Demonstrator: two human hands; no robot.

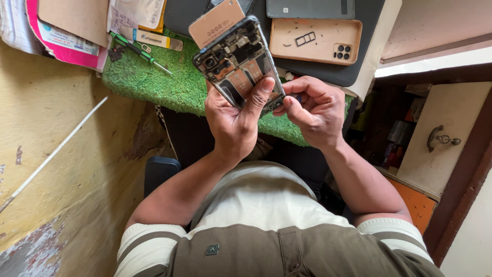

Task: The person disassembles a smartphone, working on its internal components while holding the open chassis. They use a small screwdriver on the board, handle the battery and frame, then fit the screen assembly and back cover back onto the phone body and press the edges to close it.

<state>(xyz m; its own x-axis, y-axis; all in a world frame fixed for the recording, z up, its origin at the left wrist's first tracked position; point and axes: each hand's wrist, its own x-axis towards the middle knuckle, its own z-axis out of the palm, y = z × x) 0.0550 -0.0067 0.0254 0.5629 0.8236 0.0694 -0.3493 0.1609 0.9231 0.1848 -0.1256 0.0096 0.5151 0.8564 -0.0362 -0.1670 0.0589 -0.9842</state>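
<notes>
My left hand [233,120] grips an opened smartphone [237,57] with its back cover off, so the circuit board and camera modules show. The thumb lies across the phone's lower part. My right hand [313,109] is pinched at the phone's lower right edge, fingers curled around something small and dark that I cannot make out. Both hands hover over the near edge of a green turf mat [154,82].
On the mat lie a green-handled screwdriver [139,51] and a peach phone back cover [215,21]. A peach phone case [315,41] with a SIM tray on it rests on a dark pad. Papers and a pink folder [61,51] sit left. An open cabinet door [443,136] is right.
</notes>
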